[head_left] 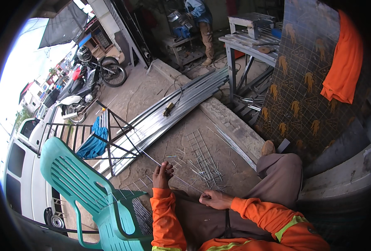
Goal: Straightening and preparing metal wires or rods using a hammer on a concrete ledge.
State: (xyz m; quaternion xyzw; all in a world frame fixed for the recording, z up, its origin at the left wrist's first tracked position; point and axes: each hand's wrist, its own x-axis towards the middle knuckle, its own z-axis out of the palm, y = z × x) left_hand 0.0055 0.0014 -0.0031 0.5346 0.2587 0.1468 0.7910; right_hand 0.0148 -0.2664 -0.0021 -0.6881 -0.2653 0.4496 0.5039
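A thin metal rod (185,183) slants across in front of my lap, its far end pointing up and left. My left hand (162,175) is closed round it partway along, with the fingers curled upward. Lower and to the right, my right hand (217,198) pinches the rod's near end. Beyond my hands, a narrow welded wire grid (201,149) lies on the concrete, with short cut wire pieces scattered about it. On the green plastic chair (74,167) to my left sits a bundle of thin wire pieces (142,216), partly hidden by the armrest.
Long shiny metal profiles (181,102) lie in a stack beyond the grid. A dark metal frame with a blue cloth (94,140) stands left. A patterned board (298,79) with an orange garment (345,58) leans right, near a workbench (252,46). Another person (202,25) stands at the back.
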